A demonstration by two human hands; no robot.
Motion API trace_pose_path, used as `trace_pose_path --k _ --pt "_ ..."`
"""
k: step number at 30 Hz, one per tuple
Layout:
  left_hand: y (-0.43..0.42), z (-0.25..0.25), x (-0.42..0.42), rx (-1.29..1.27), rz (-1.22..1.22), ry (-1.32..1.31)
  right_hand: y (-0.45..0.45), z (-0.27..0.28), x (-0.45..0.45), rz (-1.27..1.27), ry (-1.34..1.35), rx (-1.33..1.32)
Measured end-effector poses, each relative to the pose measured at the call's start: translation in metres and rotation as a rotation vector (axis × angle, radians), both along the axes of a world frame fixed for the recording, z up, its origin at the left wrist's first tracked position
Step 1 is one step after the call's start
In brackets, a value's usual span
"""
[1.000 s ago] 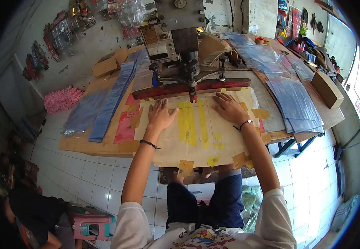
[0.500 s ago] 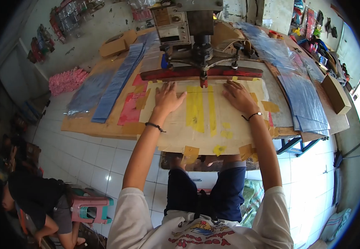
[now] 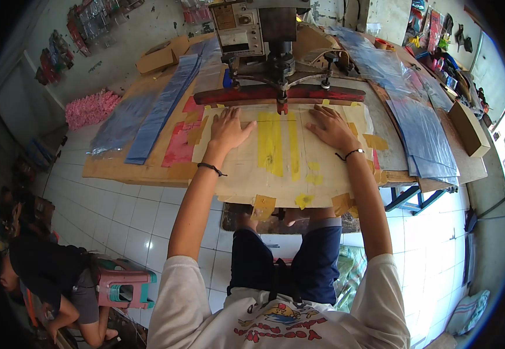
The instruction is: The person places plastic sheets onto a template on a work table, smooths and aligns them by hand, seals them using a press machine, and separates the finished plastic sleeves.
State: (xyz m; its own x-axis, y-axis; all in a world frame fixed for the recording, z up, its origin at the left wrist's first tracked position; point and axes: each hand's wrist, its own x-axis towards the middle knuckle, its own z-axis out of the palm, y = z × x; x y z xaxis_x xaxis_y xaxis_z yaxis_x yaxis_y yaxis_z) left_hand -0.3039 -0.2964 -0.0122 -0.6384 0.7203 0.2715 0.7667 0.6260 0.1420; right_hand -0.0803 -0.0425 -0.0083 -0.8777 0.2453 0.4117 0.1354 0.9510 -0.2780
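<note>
My left hand (image 3: 229, 129) lies flat with fingers spread on a pale work board (image 3: 241, 174) patched with yellow and brown tape. My right hand (image 3: 332, 129) rests the same way, nearer the board's right side. Between them run yellow tape strips (image 3: 271, 145). Just beyond my fingertips is the long red bar (image 3: 223, 96) of a press machine (image 3: 281, 64), with a small red-tipped part hanging at its middle. Neither hand grips anything. Whether thin clear sheet lies under my palms, I cannot tell.
Blue plastic sheets (image 3: 162, 116) lie on the table's left, and more blue sheets (image 3: 421, 136) on its right. A cardboard box (image 3: 469, 129) stands at the right edge. Pink material (image 3: 92, 109) is heaped at left. Another person (image 3: 48, 279) crouches by a pink stool (image 3: 127, 288) at lower left.
The whole view has shifted slightly, with the scene sitting a little higher and further left. Both hands stay flat on the board in nearly the same places.
</note>
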Motion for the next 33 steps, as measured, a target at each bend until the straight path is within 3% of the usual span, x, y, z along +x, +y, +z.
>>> trace_pose_path --k 33 --pt "-0.001 -0.005 -0.001 0.049 0.005 -0.003 0.0 -0.005 0.0 -0.037 -0.008 0.033"
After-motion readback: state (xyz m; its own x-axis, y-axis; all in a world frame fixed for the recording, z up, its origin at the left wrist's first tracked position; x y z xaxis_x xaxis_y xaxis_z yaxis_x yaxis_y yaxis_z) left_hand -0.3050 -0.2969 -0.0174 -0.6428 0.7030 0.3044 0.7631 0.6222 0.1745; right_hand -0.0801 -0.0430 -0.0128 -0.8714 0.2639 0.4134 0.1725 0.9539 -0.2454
